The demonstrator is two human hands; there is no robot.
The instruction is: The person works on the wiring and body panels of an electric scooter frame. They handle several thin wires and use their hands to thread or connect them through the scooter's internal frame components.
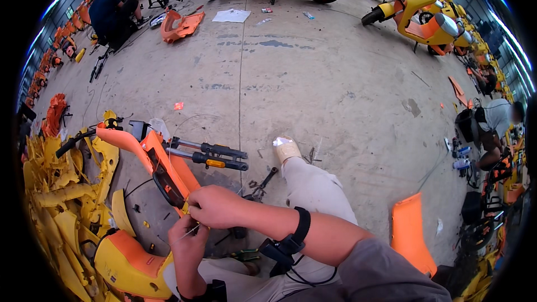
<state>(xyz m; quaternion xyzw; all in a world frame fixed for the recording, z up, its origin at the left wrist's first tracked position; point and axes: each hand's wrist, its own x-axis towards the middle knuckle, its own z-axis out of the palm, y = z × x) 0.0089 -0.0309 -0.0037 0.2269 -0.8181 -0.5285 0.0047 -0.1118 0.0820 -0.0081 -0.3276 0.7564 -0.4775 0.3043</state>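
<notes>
A partly dismantled scooter (128, 257) lies at my lower left, its orange front column (174, 170) leaning left with black handlebar (72, 143) and fork tubes (221, 156) alongside. My right hand (215, 207) is closed at the yellow lower end of that column, its fingertips pinched on something I cannot make out. Just below it, my left hand (187, 240) grips a thin pale cable or wire, with its fingers curled. The two hands are very close together. My right forearm carries a black strap with a small device. My light-trousered leg stretches forward beside the forks.
Yellow panels (61, 207) are heaped left. An orange panel (410, 229) lies right. Loose tools (263, 184) are by my foot. A crouching person (106, 17) is at back left, another (495, 123) at right. Yellow-orange scooters (417, 19) stand behind, near a loose orange shell (179, 28).
</notes>
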